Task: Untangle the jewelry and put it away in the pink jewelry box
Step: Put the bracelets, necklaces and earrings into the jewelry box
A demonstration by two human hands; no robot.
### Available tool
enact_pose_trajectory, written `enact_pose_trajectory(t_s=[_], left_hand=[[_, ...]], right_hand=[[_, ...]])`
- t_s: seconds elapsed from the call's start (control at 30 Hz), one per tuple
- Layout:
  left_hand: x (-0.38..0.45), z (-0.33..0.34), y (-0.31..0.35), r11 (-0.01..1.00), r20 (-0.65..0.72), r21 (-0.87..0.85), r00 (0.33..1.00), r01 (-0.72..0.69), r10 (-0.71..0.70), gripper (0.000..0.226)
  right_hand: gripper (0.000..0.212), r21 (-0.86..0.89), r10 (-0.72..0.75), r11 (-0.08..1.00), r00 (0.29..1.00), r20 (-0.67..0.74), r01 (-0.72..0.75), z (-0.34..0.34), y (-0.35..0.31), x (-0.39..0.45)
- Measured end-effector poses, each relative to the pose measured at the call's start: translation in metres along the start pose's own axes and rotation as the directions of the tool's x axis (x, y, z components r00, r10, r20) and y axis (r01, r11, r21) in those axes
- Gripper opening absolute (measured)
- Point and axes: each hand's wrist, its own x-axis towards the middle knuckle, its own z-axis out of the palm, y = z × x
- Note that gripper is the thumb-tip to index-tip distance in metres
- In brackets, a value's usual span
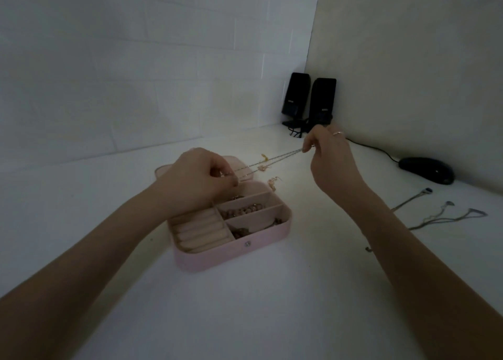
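Both hands are up over the desk point(245, 305) now, with a thin chain point(272, 160) stretched between them across the middle of the frame. The left hand point(196, 177) pinches one end, thumb and fingertips closed on it just above the far side of the pink jewelry box point(231, 253). The right hand point(330, 158), higher and to the right, pinches the other end between thumb and forefinger, its other fingers curled in. Pulled taut like this, the strands separate, so any crossing or knot likely shows up. Small gold charms point(265, 157) hang along it.

The box sits open at centre frame, lid laid back behind it, so a freed piece can drop straight in. Its right-hand compartments already hold beaded pieces point(245, 210); the ring rolls point(201, 231) on the left look bare. A small earring point(273, 182) lies on the desk just beside the box's far right corner.

More chains point(446, 215) wait at the right edge, well apart from the box. Speakers point(309, 101) stand in the far corner, with a mouse point(427, 170) to their right.
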Motion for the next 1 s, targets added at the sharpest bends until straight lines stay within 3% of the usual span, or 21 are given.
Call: enact_pose_trajectory(t_s=[0.2,0.37,0.5,0.63,0.77,0.87,0.93,1.0], left_hand=[[-0.004,-0.005,0.006,0.969,0.034,-0.170,0.981,-0.180,0.189,0.011],[-0.011,-0.014,0.017,0.937,0.222,-0.282,0.937,-0.205,0.271,0.011],[-0.014,-0.017,0.019,0.950,0.388,-0.232,0.876,-0.209,0.287,0.014],[-0.015,-0.017,0.015,0.973,0.501,-0.112,0.834,-0.203,0.232,0.013],[-0.016,-0.017,0.013,0.972,0.567,-0.099,0.791,-0.212,0.230,0.022],[-0.014,-0.015,0.013,0.979,0.433,-0.054,0.879,-0.194,0.198,0.050],[-0.010,-0.011,0.011,0.985,0.230,-0.099,0.960,-0.142,0.161,0.052],[-0.009,-0.008,0.013,0.967,0.195,-0.245,0.974,-0.068,0.118,0.048]], right_hand=[[0.029,0.375,0.253,0.885,0.961,0.108,-0.275,-0.004,-0.006,0.003],[0.032,0.362,0.237,0.896,0.966,0.100,-0.257,-0.006,-0.008,0.000],[0.023,0.467,0.192,0.854,0.973,0.127,-0.230,-0.007,-0.015,0.000],[0.028,0.740,0.062,0.632,0.966,0.250,-0.232,-0.013,-0.023,-0.001],[0.022,0.878,-0.095,0.385,0.934,0.345,-0.285,-0.017,-0.029,-0.005],[0.015,0.918,-0.206,0.195,0.901,0.383,-0.346,-0.018,-0.035,-0.007],[0.015,0.921,-0.276,0.073,0.879,0.388,-0.383,-0.019,-0.040,-0.009],[0.017,0.915,-0.331,-0.020,0.866,0.374,-0.403,-0.019,-0.043,-0.011]])
